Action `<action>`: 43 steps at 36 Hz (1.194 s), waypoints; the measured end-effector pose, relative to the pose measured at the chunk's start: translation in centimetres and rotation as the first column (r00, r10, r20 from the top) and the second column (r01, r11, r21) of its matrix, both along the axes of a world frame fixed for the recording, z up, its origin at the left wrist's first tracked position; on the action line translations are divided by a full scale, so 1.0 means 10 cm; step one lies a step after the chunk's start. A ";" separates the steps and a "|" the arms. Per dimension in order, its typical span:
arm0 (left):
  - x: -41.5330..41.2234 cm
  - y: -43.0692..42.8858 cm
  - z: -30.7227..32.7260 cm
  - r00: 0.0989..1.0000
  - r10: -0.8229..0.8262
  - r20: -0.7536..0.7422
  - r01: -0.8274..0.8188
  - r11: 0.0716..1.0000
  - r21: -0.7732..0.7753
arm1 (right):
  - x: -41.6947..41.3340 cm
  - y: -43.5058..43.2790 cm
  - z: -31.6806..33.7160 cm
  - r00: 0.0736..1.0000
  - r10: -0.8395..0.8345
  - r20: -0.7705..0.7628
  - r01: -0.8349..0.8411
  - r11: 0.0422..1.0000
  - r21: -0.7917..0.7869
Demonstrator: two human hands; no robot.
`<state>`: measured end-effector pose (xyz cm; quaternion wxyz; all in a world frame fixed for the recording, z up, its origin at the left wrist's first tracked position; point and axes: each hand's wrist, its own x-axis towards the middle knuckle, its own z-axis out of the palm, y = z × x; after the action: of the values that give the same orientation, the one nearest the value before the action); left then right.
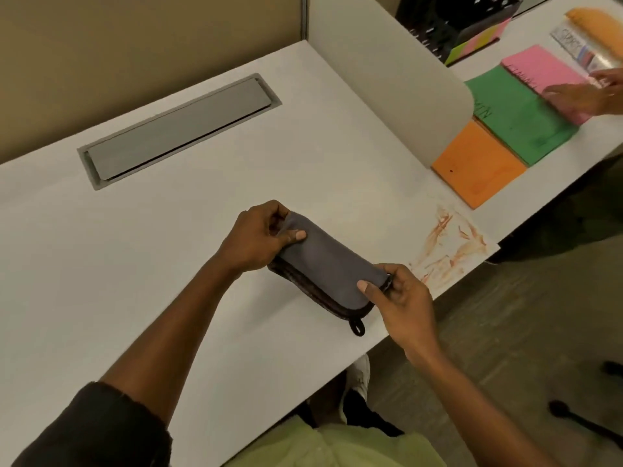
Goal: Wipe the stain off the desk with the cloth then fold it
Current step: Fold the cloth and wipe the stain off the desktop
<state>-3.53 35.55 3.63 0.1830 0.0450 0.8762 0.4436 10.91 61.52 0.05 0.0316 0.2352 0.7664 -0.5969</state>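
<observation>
Folded grey cloth held just above the white bench; left hand and right hand fingers pinch its opposite ends. Reddish stain lies beside it, to the right.

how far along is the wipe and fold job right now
Done: nothing clearly; the orange-brown stain still streaks the desk near its right front edge. In hand: the grey cloth, already folded into a narrow bundle, is pinched at either end by the left hand and right hand. Left: the stain remains to be wiped.
</observation>
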 end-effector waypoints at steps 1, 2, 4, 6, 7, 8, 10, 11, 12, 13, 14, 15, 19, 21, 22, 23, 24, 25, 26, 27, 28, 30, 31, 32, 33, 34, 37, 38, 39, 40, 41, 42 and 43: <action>0.00 0.11 -0.03 1.000 -0.020 -0.011 0.019 1.000 -0.025 | 0.04 0.05 -0.02 1.000 -0.015 0.012 0.015 1.000 -0.011; 0.00 0.21 -0.08 0.999 -0.043 -0.016 0.042 0.998 -0.051 | 0.09 0.09 -0.05 0.999 -0.025 0.030 0.025 1.000 -0.009; 0.01 0.42 -0.18 0.995 -0.095 -0.018 0.093 0.990 -0.105 | 0.18 0.18 -0.10 0.997 -0.034 0.075 0.031 0.999 0.041; 0.01 0.61 -0.31 0.989 -0.145 -0.012 0.142 0.980 -0.143 | 0.26 0.26 -0.15 0.992 -0.039 0.119 0.024 0.992 0.122; 0.02 0.70 -0.38 0.986 -0.167 -0.006 0.165 0.975 -0.152 | 0.29 0.30 -0.18 0.990 -0.043 0.138 0.021 0.987 0.159; 0.04 0.79 -0.45 0.981 -0.192 -0.002 0.189 0.969 -0.161 | 0.32 0.34 -0.21 0.988 -0.040 0.151 0.010 0.980 0.197; 0.06 0.93 -0.58 0.971 -0.239 -0.009 0.233 0.956 -0.180 | 0.38 0.42 -0.25 0.984 0.002 0.175 -0.054 0.955 0.291; 0.07 0.99 -0.65 0.969 -0.247 -0.018 0.240 0.953 -0.183 | 0.40 0.45 -0.27 0.978 0.042 0.206 -0.117 0.924 0.365; 0.08 1.03 -0.69 0.970 -0.242 -0.033 0.232 0.955 -0.185 | 0.41 0.47 -0.27 0.965 0.082 0.248 -0.194 0.862 0.468; 0.08 1.06 -0.73 0.973 -0.224 -0.054 0.210 0.959 -0.190 | 0.42 0.49 -0.26 0.953 0.114 0.281 -0.263 0.771 0.580; 0.09 1.07 -0.75 0.978 -0.194 -0.080 0.176 0.965 -0.196 | 0.42 0.52 -0.25 0.949 0.144 0.282 -0.302 0.676 0.672; 0.10 1.07 -0.76 0.982 -0.157 -0.107 0.133 0.971 -0.200 | 0.42 0.55 -0.25 0.953 0.182 0.242 -0.303 0.606 0.735; 0.33 0.97 -0.83 0.974 0.018 -0.227 -0.076 0.965 -0.250 | 0.30 0.66 -0.25 0.890 0.456 0.001 -0.297 0.579 0.759; 0.56 0.88 -0.89 0.956 0.138 -0.258 -0.209 0.938 -0.275 | 0.21 0.65 -0.28 0.788 0.614 -0.035 -0.381 0.532 0.756; 0.69 0.84 -0.93 0.948 0.182 -0.261 -0.257 0.922 -0.290 | 0.15 0.62 -0.31 0.727 0.686 -0.030 -0.418 0.477 0.773; 0.81 0.80 -0.97 0.945 0.207 -0.254 -0.283 0.908 -0.309 | 0.08 0.58 -0.34 0.665 0.747 -0.013 -0.448 0.413 0.793; 0.94 0.77 -1.02 0.948 0.212 -0.236 -0.284 0.899 -0.333 | 0.01 0.53 -0.38 0.607 0.794 0.014 -0.474 0.347 0.809; 1.06 0.74 -1.08 0.958 0.192 -0.213 -0.260 0.896 -0.361 | -0.05 0.47 -0.42 0.555 0.830 0.044 -0.495 0.287 0.820; 1.17 0.72 -1.13 0.969 0.154 -0.192 -0.219 0.894 -0.392 | -0.09 0.41 -0.48 0.512 0.856 0.071 -0.513 0.238 0.825; 1.27 0.71 -1.19 0.977 0.112 -0.180 -0.179 0.892 -0.416 | -0.12 0.34 -0.53 0.479 0.873 0.095 -0.527 0.199 0.826; 1.36 0.70 -1.23 0.981 0.081 -0.177 -0.151 0.892 -0.427 | -0.14 0.27 -0.59 0.458 0.881 0.122 -0.536 0.164 0.828; 1.49 0.72 -1.28 0.979 0.062 -0.193 -0.140 0.895 -0.423 | -0.18 0.17 -0.70 0.446 0.878 0.173 -0.527 0.101 0.844; 1.52 0.74 -1.30 0.977 0.070 -0.201 -0.150 0.895 -0.419 | -0.21 0.15 -0.73 0.450 0.873 0.186 -0.511 0.081 0.856; 1.54 0.77 -1.31 0.975 0.081 -0.208 -0.164 0.893 -0.419 | -0.26 0.15 -0.76 0.464 0.865 0.190 -0.493 0.075 0.867; 1.55 0.79 -1.31 0.972 0.092 -0.215 -0.177 0.889 -0.423 | -0.32 0.15 -0.76 0.489 0.852 0.187 -0.473 0.078 0.878; 1.56 0.81 -1.32 0.970 0.100 -0.220 -0.188 0.882 -0.432 | -0.38 0.16 -0.76 0.525 0.831 0.183 -0.452 0.090 0.888; 1.56 0.84 -1.33 0.970 0.108 -0.218 -0.199 0.868 -0.455 | -0.53 0.21 -0.72 0.664 0.726 0.183 -0.417 0.157 0.895; 1.56 0.84 -1.34 0.970 0.110 -0.217 -0.201 0.866 -0.457 | -0.53 0.23 -0.71 0.696 0.694 0.186 -0.420 0.182 0.889; 1.56 0.84 -1.34 0.970 0.113 -0.217 -0.203 0.866 -0.458 | -0.50 0.25 -0.72 0.712 0.677 0.185 -0.425 0.206 0.881; 1.56 0.83 -1.34 0.970 0.115 -0.215 -0.204 0.865 -0.458 | -0.44 0.26 -0.73 0.714 0.677 0.180 -0.432 0.223 0.874; 1.55 0.83 -1.34 0.970 0.115 -0.212 -0.203 0.865 -0.459 | -0.34 0.28 -0.74 0.703 0.689 0.176 -0.443 0.230 0.867; 1.56 0.83 -1.34 0.970 0.113 -0.213 -0.202 0.863 -0.463 | -0.22 0.30 -0.76 0.686 0.706 0.173 -0.452 0.228 0.862; 1.56 0.84 -1.35 0.969 0.109 -0.223 -0.205 0.857 -0.473 | -0.08 0.33 -0.77 0.670 0.723 0.166 -0.452 0.221 0.864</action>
<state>12.10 43.95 -9.88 0.0680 -0.0333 0.9742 0.2128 10.10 64.80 -7.70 0.0311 -0.1784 0.9782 -0.1012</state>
